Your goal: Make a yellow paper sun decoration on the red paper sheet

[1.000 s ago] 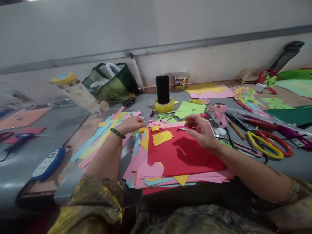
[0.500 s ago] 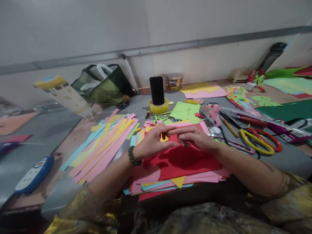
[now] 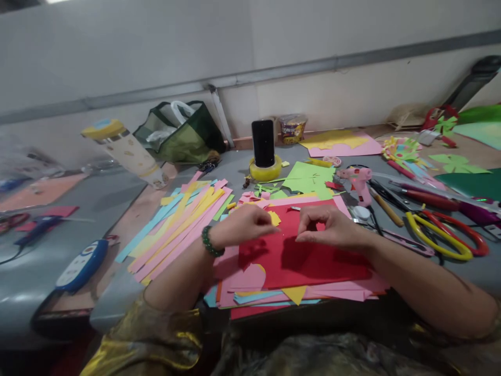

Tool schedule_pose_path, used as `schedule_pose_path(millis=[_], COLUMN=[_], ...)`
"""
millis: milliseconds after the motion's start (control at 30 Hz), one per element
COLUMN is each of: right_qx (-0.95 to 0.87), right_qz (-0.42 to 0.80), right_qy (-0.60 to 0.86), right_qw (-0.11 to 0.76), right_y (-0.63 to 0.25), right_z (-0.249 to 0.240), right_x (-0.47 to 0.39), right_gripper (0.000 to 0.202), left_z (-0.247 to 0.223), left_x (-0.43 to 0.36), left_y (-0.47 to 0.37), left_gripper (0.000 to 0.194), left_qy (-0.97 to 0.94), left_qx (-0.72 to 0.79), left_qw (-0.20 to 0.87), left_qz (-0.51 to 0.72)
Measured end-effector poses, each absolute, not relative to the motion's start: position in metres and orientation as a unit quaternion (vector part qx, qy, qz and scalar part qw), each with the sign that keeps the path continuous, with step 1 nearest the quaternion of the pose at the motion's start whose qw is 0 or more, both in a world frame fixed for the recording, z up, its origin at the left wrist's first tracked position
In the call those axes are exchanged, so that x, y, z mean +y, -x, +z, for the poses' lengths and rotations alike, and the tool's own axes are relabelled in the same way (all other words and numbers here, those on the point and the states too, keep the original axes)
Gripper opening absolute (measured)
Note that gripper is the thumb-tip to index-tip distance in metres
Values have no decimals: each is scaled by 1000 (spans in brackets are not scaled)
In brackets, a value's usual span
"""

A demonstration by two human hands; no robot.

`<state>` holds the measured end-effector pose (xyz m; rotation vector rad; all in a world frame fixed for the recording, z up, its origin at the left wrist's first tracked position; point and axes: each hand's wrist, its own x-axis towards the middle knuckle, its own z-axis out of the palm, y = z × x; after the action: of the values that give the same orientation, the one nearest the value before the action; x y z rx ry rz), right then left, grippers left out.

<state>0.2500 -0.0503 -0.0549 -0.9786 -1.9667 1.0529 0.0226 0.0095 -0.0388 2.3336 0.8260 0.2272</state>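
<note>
My left hand (image 3: 248, 225), with a green bead bracelet (image 3: 211, 243) on the wrist, hovers over the left part of a red paper sheet (image 3: 274, 269). Its fingers are bent towards the thumb; what they hold, if anything, is too small to make out. Facing it across a gap is my right hand (image 3: 332, 227), thumb and forefinger pinched into a loop, with nothing I can name between the tips. Beside the right fingers lies a small silvery piece (image 3: 293, 209). A yellow paper scrap (image 3: 274, 218) shows behind the left fingers. Under the red sheet are pink papers (image 3: 250, 279).
Coloured paper strips (image 3: 183, 224) fan out at left, near a tumbler (image 3: 125, 151) and a blue-white case (image 3: 82, 266). A phone (image 3: 263, 143) leans on a tape roll (image 3: 266, 171). At right lie a pink glue gun (image 3: 358, 180) and yellow-handled scissors (image 3: 438, 243).
My hands were together with fingertips meeting; now they are apart with a gap between them, both lower over the red sheet. The view has shifted slightly left.
</note>
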Motion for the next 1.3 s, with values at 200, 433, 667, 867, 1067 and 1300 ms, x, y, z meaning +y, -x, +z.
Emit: schedule_pose_path(millis=[200, 433, 667, 867, 1067, 1300], right_qx=[-779, -790, -610, -504, -484, -432], right_qz=[379, 388, 518, 595, 647, 730], right_qy=[363, 347, 394, 405, 371, 320], right_qw=[342, 324, 452, 477, 458, 421], right_y=[-250, -250, -247, -248, -246, -249], right_z=[-54, -54, -60, -66, -68, -64], right_x=[-49, -49, -44, -38, -37, -37], right_gripper=[47, 45, 41, 36, 24, 24], left_z=[-42, -55, -58, -63, -71, -71], left_x=[31, 25, 18, 0, -6, -3], left_y=[-13, -26, -30, -41, -45, -44], left_gripper=[25, 25, 16, 14, 19, 12], left_qy=[-857, -881, -864, -843, -845, -858], left_qx=[450, 441, 349, 281, 290, 224], left_qw=[231, 151, 238, 237, 202, 101], left_qz=[95, 74, 275, 392, 401, 451])
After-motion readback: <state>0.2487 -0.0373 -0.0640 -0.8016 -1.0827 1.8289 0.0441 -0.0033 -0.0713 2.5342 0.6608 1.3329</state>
